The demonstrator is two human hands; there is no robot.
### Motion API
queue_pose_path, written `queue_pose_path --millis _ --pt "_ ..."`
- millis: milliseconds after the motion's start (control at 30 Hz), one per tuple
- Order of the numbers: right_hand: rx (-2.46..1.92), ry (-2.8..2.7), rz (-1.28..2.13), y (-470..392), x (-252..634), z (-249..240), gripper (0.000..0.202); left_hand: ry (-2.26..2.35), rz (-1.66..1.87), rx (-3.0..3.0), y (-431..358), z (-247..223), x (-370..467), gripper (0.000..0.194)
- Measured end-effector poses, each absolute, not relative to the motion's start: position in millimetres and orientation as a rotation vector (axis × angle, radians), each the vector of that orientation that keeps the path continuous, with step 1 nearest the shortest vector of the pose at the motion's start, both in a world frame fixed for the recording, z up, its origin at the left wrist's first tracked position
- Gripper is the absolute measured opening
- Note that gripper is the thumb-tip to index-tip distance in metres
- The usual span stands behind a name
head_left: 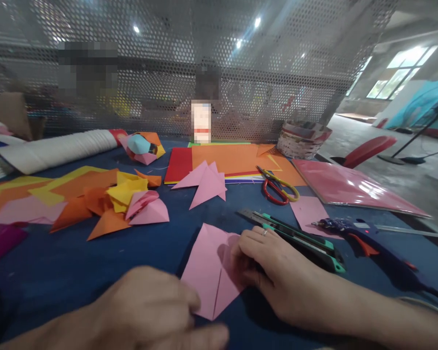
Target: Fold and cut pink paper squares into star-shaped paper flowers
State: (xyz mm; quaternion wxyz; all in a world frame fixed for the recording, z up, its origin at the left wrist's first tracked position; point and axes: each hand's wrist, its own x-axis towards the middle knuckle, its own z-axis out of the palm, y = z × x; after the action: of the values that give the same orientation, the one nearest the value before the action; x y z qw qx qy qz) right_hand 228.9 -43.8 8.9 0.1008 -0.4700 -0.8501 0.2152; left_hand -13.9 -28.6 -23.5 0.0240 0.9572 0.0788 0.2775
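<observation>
1. Folded pink paper (206, 267): lies on the blue desk (58, 262), front and centre, between the two hands; one corner points away, and a straight seam runs towards the near corner.
2. Right hand (270, 265): fingers curled and close together, holding the right side of the folded pink paper. Ring on one finger.
3. Left hand (153, 306): blurred, at the paper's lower left edge; cannot tell whether its fingers grip or merely rest there.
4. Right of the paper: green-and-black utility knife (297, 236), partly behind the right hand; beyond it a pink sheet (308, 211), with the tip of a hot glue gun (390, 260) over it.
5. Behind: pointed pink folded pieces (208, 184) at the near edge of a red-and-orange paper stack (226, 160); scissors (273, 177) with red and yellow handles just right.
6. Left: orange, yellow and pink folded pieces (126, 192), clustered.
7. Far side: woven basket (301, 141) before a perforated screen (160, 97).
</observation>
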Motion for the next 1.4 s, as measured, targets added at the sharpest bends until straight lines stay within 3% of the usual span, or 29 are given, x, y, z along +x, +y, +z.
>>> queue_pose_path --millis 133,233,300,433,600,767,1067,1400 --pt "-1.395 -2.507 0.618 -45.1 229.7 6.4 0.021 0.622 0.641 2.727 -13.2 -5.4 -20.4 0.048" --pt "-1.331 -2.503 0.639 -45.3 231.3 5.1 0.021 0.567 0.349 2.600 -3.0 8.4 -20.5 0.055" --pt "-1.258 -2.500 0.672 -44.3 232.9 4.8 0.022 0.526 0.274 2.536 1.3 11.7 -17.7 0.051" --pt "-1.100 -2.575 0.709 -41.6 235.6 6.0 0.029 0.411 0.455 2.473 5.3 3.4 -10.7 0.034" --pt "-0.835 -2.772 0.659 -40.1 237.0 10.1 0.050 0.445 0.573 2.383 4.8 -9.1 -8.8 0.017" --pt "-0.592 -2.969 0.517 -38.8 236.5 14.3 0.037 0.476 0.585 2.312 1.4 -13.3 -4.6 0.013" --pt "-0.560 -3.005 0.444 -45.1 231.1 15.9 0.024 0.598 0.568 2.400 -4.4 -16.0 10.2 0.013" --pt "-0.524 -2.980 0.505 -42.3 232.5 15.7 0.028 0.731 0.532 2.397 -8.6 -15.8 19.1 0.013"
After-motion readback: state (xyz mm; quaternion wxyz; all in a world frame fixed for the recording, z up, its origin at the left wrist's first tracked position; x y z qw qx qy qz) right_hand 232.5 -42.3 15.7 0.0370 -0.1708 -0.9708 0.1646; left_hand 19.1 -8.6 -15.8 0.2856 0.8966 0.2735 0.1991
